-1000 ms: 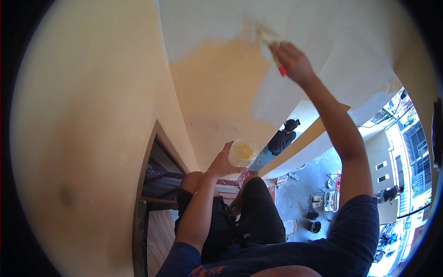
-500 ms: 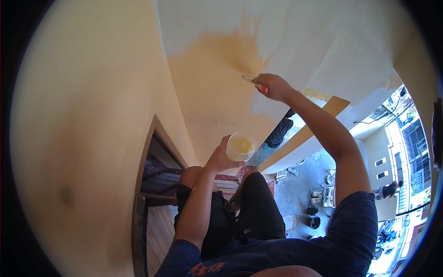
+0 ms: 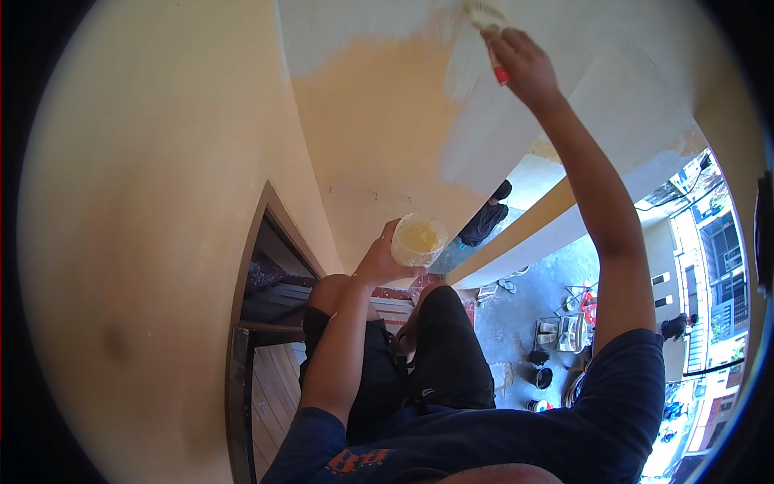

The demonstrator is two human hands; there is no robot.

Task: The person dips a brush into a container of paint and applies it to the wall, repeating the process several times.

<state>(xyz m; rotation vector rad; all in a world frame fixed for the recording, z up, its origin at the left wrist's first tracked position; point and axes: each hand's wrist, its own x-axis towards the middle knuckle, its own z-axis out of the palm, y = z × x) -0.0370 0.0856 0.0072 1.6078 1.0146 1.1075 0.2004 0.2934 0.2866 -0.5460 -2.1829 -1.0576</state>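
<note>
My right hand [image 3: 528, 71] is raised high and wrapped round a paintbrush [image 3: 487, 16] with a red end on its handle. The bristles are up at the pale wall [image 3: 580, 48], just right of a patch of orange-yellow paint [image 3: 379, 105]. Lower down, my left hand [image 3: 389, 260] grips a clear plastic container [image 3: 414, 252] from its left side. Pale yellow paint [image 3: 419, 236] lies inside it, and smears coat its wall. The container is held above my knees, apart from the wall.
A brown-framed opening [image 3: 270, 206] stands at left beside a yellow wall [image 3: 145, 202]. Far below on the grey floor [image 3: 512, 323] are a black bucket [image 3: 542, 377], a rack with containers [image 3: 560, 332] and slippers [image 3: 507, 285]. A ledge with a yellow edge [image 3: 532, 214] juts out at right.
My right hand has swept the brush up and to the right, from the painted patch to the paler wall above. My left hand still holds the container, slightly higher in view.
</note>
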